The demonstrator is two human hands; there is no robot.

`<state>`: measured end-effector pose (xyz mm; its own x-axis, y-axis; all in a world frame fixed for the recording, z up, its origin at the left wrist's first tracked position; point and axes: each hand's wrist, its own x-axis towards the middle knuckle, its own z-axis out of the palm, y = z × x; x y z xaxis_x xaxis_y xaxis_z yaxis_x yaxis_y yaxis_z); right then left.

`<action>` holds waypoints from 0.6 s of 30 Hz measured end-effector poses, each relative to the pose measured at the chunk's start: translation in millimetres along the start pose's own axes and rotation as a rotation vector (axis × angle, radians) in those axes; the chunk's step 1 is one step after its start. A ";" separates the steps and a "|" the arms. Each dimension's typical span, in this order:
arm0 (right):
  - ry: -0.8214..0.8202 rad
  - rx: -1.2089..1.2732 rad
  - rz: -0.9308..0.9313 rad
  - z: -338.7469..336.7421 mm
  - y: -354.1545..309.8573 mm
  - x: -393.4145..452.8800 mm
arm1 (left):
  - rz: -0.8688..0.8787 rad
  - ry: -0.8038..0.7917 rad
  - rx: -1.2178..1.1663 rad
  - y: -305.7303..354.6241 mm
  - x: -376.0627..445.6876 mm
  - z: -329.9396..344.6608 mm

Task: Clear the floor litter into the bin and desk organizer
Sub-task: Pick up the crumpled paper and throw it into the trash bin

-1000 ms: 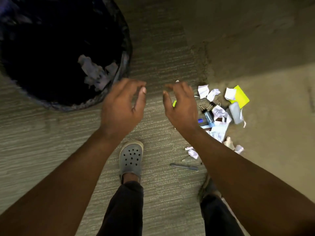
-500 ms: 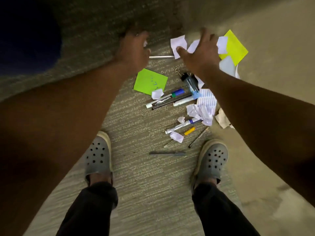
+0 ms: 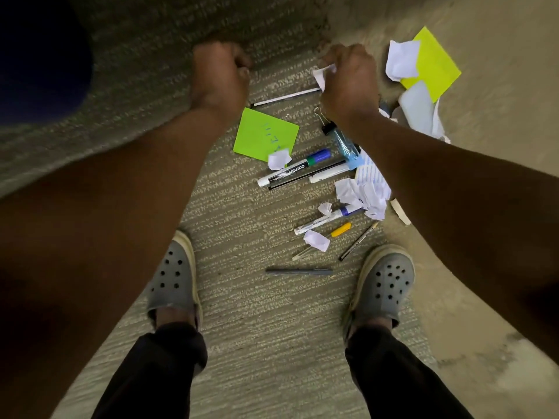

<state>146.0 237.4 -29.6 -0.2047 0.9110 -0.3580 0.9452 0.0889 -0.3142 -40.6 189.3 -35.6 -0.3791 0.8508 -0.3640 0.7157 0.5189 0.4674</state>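
My right hand (image 3: 348, 80) is closed around a crumpled white paper scrap (image 3: 323, 74) just above the carpet. My left hand (image 3: 220, 74) is balled into a fist at the far edge of the litter; whether it holds anything is hidden. Between and below them lie a thin white pen (image 3: 286, 97), a green sticky note (image 3: 264, 135), a binder clip (image 3: 328, 122), markers (image 3: 295, 170), more pens (image 3: 299, 271) and crumpled paper scraps (image 3: 361, 195). A yellow sticky note (image 3: 435, 62) and another white scrap (image 3: 400, 60) lie to the right.
The dark bin (image 3: 39, 65) shows only as a blurred edge at the upper left. My two feet in grey clogs (image 3: 174, 276) (image 3: 384, 282) stand on the carpet, either side of a grey pen. Bare tan floor (image 3: 499, 86) borders the carpet on the right.
The view swung from the bin down to the litter. Both hands dropped to the floor and closed; the right hand took hold of a white paper scrap.
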 end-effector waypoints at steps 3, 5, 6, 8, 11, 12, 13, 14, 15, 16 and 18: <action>0.004 0.197 0.097 -16.7 -21.3 -12.8 | -0.063 0.101 -0.127 9.8 -26.7 -23.8; 0.010 0.357 0.160 -28.6 -46.5 -23.7 | -0.054 0.156 -0.166 19.9 -49.8 -49.4; 0.011 0.433 0.175 -34.9 -63.2 -28.3 | -0.028 0.181 -0.197 25.7 -61.0 -66.8; 0.025 0.568 0.144 -49.7 -100.2 -40.4 | 0.046 0.250 -0.253 35.8 -81.6 -108.6; 0.050 0.814 0.086 -74.1 -156.5 -58.7 | 0.057 0.382 -0.305 38.0 -105.0 -171.1; 0.063 0.875 0.071 -83.6 -174.5 -62.5 | 0.036 0.426 -0.329 36.8 -110.5 -191.1; 0.067 0.927 0.058 -93.4 -194.8 -66.4 | 0.017 0.463 -0.352 33.6 -115.2 -213.4; 0.079 0.979 0.019 -103.2 -216.1 -69.0 | -0.002 0.500 -0.366 29.1 -119.0 -233.6; 0.100 1.015 -0.042 -113.8 -238.0 -69.3 | -0.016 0.539 -0.370 24.2 -120.7 -253.6; 0.124 1.030 -0.089 -123.6 -257.0 -69.3 | -0.031 0.576 -0.366 18.5 -121.3 -269.3; 0.170 0.998 -0.178 -144.6 -310.3 -71.9 | -0.082 0.648 -0.344 -3.3 -121.8 -309.0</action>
<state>-95.8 202.4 220.8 -0.2089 0.9692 -0.1301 0.2471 -0.0764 -0.9660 -178.0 109.7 256.1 -0.7698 0.6318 0.0904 0.4865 0.4892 0.7239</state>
